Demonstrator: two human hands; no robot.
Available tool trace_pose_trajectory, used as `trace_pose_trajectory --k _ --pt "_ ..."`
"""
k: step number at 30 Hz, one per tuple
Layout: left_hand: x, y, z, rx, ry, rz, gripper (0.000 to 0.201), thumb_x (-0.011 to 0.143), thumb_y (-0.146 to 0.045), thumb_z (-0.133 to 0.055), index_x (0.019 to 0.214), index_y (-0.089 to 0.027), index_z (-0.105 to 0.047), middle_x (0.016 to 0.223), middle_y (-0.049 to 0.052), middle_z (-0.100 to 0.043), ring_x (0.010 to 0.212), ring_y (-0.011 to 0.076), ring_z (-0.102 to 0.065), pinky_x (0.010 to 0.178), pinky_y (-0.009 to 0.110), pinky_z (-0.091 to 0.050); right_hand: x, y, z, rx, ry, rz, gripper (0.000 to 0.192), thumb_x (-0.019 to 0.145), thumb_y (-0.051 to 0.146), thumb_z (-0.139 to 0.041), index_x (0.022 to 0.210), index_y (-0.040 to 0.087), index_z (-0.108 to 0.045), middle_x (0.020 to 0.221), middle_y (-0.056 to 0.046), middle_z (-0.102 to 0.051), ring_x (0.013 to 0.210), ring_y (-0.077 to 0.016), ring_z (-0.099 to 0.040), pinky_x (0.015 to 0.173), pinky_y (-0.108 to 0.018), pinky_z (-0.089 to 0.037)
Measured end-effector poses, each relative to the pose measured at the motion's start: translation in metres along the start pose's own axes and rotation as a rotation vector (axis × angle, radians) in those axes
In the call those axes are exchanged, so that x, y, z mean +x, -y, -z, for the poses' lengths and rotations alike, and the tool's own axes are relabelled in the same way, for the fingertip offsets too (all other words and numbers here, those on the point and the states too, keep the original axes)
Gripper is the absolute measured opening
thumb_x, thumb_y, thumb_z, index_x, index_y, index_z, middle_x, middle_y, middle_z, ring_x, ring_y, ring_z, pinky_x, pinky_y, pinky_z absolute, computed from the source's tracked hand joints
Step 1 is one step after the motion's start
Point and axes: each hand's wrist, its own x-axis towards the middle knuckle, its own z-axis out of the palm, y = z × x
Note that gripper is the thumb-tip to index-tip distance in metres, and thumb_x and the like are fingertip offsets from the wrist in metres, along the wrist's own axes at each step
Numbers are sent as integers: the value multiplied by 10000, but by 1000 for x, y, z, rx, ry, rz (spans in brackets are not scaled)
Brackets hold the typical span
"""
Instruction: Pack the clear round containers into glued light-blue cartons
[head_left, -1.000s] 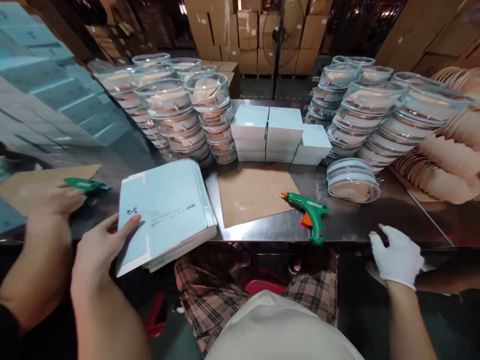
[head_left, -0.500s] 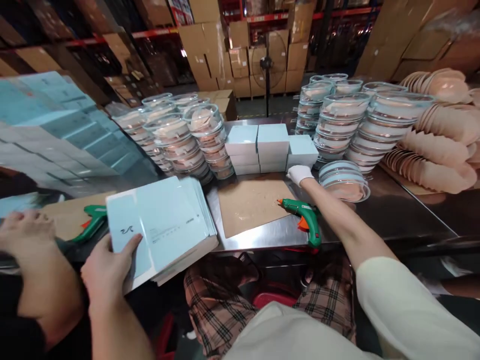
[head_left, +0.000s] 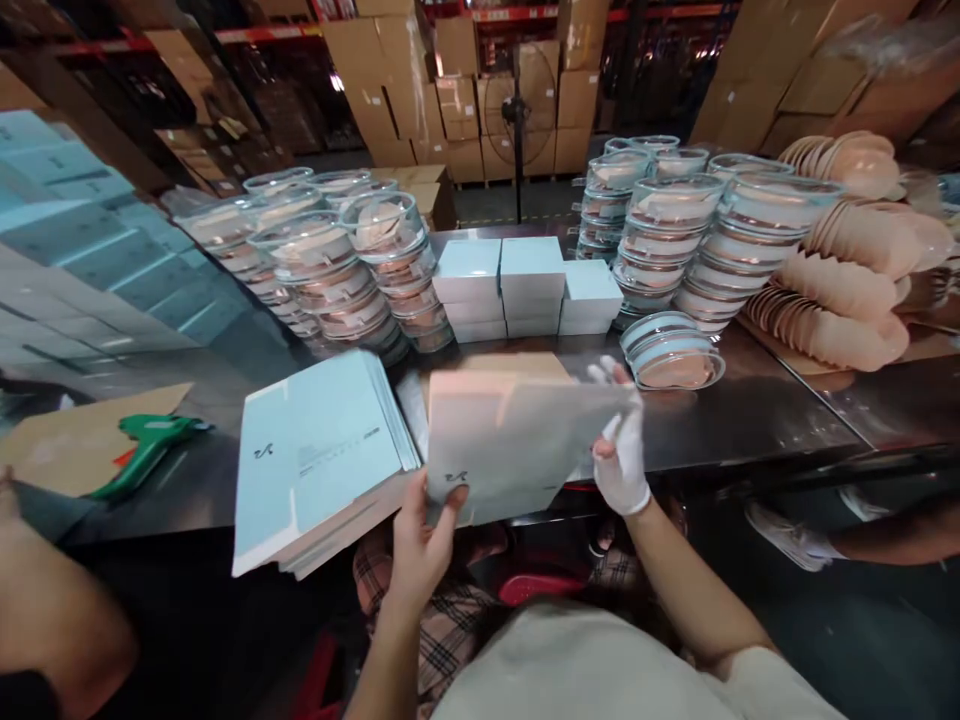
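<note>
My left hand (head_left: 429, 535) pinches the lower left corner of a flat-folded pale blue box (head_left: 517, 440), which is blurred and raised over the table in front of me. At its right edge is my right hand (head_left: 624, 450) in a white glove with bare fingertips; its fingers are apart, and I cannot tell whether they touch the box. Left of the held box lies a stack of similar flat-folded boxes (head_left: 322, 440), jutting over the table's front edge. The held box covers most of a brown cardboard sheet (head_left: 517, 364).
Small white-and-blue boxes (head_left: 532, 290) stand behind the cardboard. Stacks of clear round containers (head_left: 367, 270) flank them. Beige rounded pieces (head_left: 840, 310) lie in rows at right. At left are another green glue gun (head_left: 146, 450) and a co-worker's arm (head_left: 52, 600).
My left hand has moved right from the stack with one flat-folded box. My right hand has drawn back from the small boxes to its edge. The nearer green glue gun is now hidden.
</note>
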Motion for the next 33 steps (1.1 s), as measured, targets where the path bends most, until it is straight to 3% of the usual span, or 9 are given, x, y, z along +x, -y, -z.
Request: trace_pose_trajectory --k 4,7,13,16,19,23,27,30,33 --pt "-21 24 -7 98 109 -24 381 929 -467 -728 1184 -192 -660 971 67 -773 872 201 -754 788 277 -603 -22 15 21 -331 -377 227 736 907 529 -786 1532 263 -504 1419 -155 -542 1303 -365 -574 1126 -583 -482" --pt "-20 20 2 231 162 -174 317 956 -414 -686 1186 -195 -682 1012 81 -787 909 214 -778 820 286 -621 -9 27 35 -415 -379 271 689 921 481 -793 1508 244 -522 1366 -145 -579 1265 -338 -593 1103 -540 -506" --pt "-20 8 14 278 517 -379 285 1015 -273 -564 1233 -205 -735 1120 109 -811 1014 220 -805 893 274 -642 -4 45 30 -245 214 385 201 1042 322 -615 1194 197 -654 1007 -72 -750 924 -217 -689 852 -366 -558" --pt "-16 14 38 283 648 -391 338 1020 -267 -563 1307 -263 -741 1226 98 -801 1096 227 -797 902 257 -643 -16 32 32 -59 446 86 253 1009 422 -653 1072 183 -705 982 -79 -760 898 -215 -692 863 -353 -553" --pt "-7 22 58 377 666 -404 386 1006 -306 -627 1381 -332 -715 1288 57 -796 1140 242 -792 936 265 -641 -32 16 38 179 914 -343 367 948 495 -708 1113 171 -762 1010 -61 -768 886 -202 -686 845 -309 -551" --pt "-10 40 41 494 759 -428 519 1004 -507 -643 1494 -335 -645 1383 98 -755 1193 284 -773 940 321 -654 -66 -1 32 396 1210 -620 562 928 654 -678 1068 124 -803 941 -52 -755 856 -197 -681 760 -262 -560" --pt "-35 61 9 592 863 -469 1073 693 -791 -830 1541 -175 -600 1452 243 -674 1243 452 -725 1005 536 -633 -102 -11 40 610 1154 -866 814 783 859 -702 1086 111 -808 983 -83 -753 938 -235 -707 872 -305 -574" --pt "-43 67 12 513 975 -338 748 817 -648 -817 1438 -251 -691 1352 163 -759 1177 378 -771 994 458 -650 -119 -14 65 664 1013 -953 898 748 921 -676 1081 97 -799 1003 -132 -766 965 -284 -735 947 -404 -585" --pt "-38 61 22 415 749 -238 580 888 -507 -790 1416 -291 -686 1365 119 -754 1214 330 -754 1027 432 -635 -130 -12 79 384 590 -896 784 856 846 -646 1208 153 -747 1142 -174 -772 1078 -314 -741 1042 -485 -571"
